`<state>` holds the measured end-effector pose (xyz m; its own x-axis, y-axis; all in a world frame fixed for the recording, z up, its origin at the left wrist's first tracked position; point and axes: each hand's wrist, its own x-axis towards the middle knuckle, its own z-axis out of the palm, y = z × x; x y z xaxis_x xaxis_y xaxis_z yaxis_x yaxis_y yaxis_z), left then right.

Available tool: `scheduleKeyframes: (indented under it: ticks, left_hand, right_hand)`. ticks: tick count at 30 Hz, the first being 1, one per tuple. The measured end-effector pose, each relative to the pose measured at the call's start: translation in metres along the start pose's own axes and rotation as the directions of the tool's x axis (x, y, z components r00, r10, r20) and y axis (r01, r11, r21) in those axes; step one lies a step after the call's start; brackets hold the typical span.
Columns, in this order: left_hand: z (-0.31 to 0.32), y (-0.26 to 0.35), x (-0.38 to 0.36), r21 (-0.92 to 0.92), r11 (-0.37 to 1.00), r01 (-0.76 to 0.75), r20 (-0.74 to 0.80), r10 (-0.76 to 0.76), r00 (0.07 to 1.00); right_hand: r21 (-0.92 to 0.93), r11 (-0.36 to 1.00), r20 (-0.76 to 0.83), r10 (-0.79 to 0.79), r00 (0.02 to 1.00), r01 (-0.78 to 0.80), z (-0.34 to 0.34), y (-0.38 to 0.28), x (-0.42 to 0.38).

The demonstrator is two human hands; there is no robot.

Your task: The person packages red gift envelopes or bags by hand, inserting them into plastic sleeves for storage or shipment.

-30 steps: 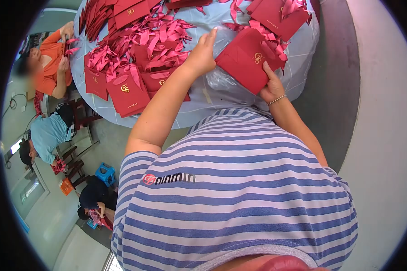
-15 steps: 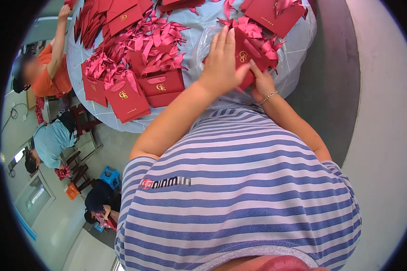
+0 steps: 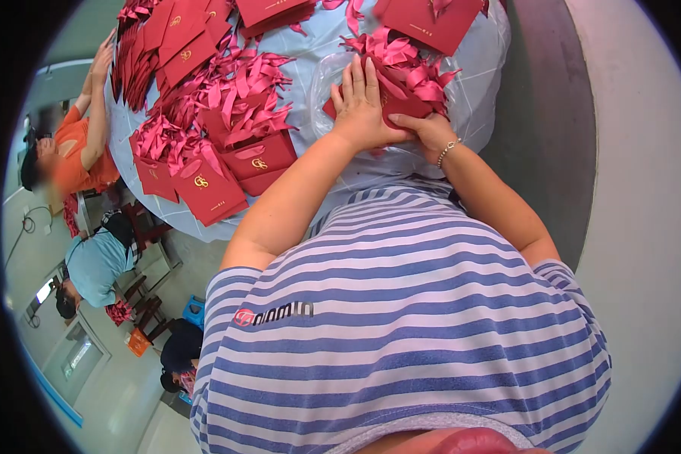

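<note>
A stack of red paper gift bags with pink ribbons lies in front of me on a clear plastic bag. My left hand rests on the left part of the stack, its fingers stretched out and pointing away from me. At the near right edge, my right hand grips the bags. Its thumb lies across the top one, while the other fingers are mostly hidden. The gold print on the top bag is partly covered.
More red gift bags with bunched ribbons lie on the left of the cloth-covered round table. Others are stacked along its far side. A person in orange reaches to the table's left edge; a person in light blue is beyond.
My left hand has turned flatter over the bags. My right thumb has moved left across the top bag, and the stack is tilted lower. The person in orange has lowered their raised hand.
</note>
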<state>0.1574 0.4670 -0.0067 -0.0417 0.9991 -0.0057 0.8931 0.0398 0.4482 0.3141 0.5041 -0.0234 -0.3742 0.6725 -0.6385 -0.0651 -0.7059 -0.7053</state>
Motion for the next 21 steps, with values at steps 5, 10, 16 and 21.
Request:
scheduleKeyframes:
  ticks: [5,10,16,21]
  left_hand:
    - [-0.002,-0.004,-0.001,0.025,1.000,-0.012,0.053,0.011,0.999]
    - [-0.004,-0.002,-0.002,0.013,1.000,-0.005,0.070,0.005,0.998]
    - [-0.011,-0.003,-0.002,0.046,0.999,0.002,0.106,-0.006,0.994]
    - [-0.011,-0.007,-0.003,0.027,1.000,-0.015,0.102,0.012,0.995]
  right_hand:
    - [-0.320,0.914,0.074,0.288,0.955,-0.251,-0.022,-0.046,-0.010]
    - [-0.268,0.963,0.112,0.012,0.994,0.018,-0.039,-0.062,-0.002]
    - [0.008,0.962,0.047,-0.275,0.960,0.275,-0.028,-0.057,0.024]
    - [0.280,0.918,0.180,-0.339,0.923,0.282,-0.047,-0.049,0.034]
